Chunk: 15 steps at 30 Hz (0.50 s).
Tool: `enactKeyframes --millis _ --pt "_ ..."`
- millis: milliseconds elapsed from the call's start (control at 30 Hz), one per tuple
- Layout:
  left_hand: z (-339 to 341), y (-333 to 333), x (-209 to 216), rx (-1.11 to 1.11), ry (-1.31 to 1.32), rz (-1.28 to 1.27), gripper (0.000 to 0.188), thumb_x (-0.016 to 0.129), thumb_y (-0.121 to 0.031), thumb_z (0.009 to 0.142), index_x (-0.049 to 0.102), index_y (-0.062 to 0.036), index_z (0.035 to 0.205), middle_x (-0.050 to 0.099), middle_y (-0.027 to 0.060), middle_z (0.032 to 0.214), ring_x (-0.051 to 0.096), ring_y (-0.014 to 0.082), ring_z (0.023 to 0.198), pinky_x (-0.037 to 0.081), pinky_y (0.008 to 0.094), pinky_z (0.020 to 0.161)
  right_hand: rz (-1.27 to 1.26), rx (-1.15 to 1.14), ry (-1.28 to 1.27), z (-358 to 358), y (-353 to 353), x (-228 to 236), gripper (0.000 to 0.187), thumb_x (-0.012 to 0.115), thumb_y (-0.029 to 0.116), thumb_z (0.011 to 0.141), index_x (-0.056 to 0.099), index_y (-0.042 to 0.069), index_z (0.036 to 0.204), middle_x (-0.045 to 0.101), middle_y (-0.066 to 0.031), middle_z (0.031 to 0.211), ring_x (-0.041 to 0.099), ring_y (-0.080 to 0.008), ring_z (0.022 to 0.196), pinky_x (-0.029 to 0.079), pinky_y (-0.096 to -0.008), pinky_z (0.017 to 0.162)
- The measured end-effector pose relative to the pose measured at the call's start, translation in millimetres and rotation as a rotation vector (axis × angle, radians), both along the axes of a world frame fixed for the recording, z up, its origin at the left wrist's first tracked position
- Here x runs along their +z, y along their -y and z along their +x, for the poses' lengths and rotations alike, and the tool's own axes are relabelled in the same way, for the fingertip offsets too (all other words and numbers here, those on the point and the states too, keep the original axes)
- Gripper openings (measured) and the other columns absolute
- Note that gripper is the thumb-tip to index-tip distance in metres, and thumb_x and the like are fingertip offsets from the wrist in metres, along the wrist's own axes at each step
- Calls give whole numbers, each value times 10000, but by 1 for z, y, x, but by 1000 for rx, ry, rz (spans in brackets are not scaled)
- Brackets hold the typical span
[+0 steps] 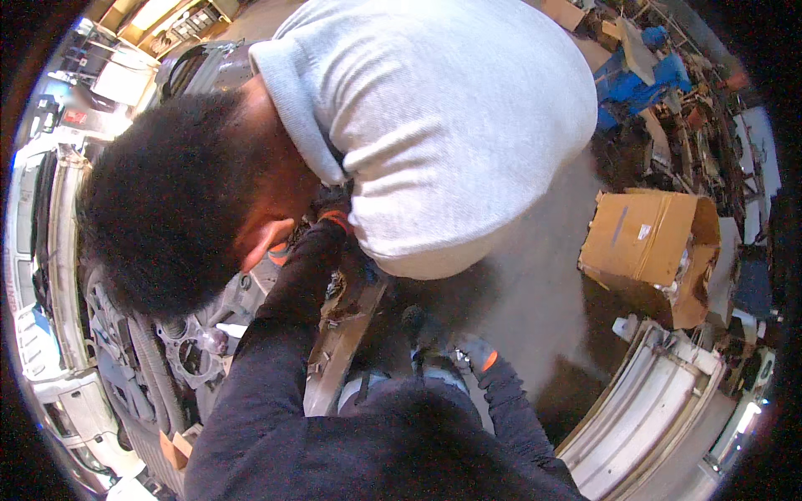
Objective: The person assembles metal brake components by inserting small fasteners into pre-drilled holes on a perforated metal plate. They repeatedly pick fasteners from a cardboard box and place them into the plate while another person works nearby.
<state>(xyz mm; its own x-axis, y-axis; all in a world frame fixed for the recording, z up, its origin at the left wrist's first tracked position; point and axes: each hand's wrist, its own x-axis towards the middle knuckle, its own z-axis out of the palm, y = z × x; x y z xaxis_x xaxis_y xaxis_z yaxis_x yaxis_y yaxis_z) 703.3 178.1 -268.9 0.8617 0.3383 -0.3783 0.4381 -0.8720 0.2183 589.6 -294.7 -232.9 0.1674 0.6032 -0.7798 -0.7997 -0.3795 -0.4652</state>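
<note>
The left hand [332,200], half hidden by the co-worker [468,125], has a grip I can't tell; the right [476,352] looks curled, its hold unclear. The bar [349,330] lies right of the left sleeve [288,305]. Best reach slowly, clear of that bent head [167,200].

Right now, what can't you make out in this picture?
In the head view:
Left hand: mostly hidden by the co-worker's grey shirt; its grip can't be seen.
Right hand: too small and blurred to tell what, if anything, it holds.
Cardboard box: its walls and shadow hide most of the inside.
White vehicle: cut off by the rounded left edge.
</note>
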Motion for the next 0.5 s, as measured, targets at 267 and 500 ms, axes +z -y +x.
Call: enactKeyframes --millis 267,500 --pt "-8 7 6 -78 78 -19 389 606 -244 882 617 -116 1249 608 83 1285 592 312 1120 465 468 1004 -71 -30 185 -4 0 4 299 537 372 979 628 103 885 544 7 665 476 -103 525 347 -274 455" --pt "-15 -2 94 -177 391 -93 385 622 -245 850 638 -132 1217 617 80 1258 596 320 1103 469 477 998 12 48 158 -7 12 -33 253 537 271 976 699 78 971 598 9 699 520 -98 572 393 -259 506"
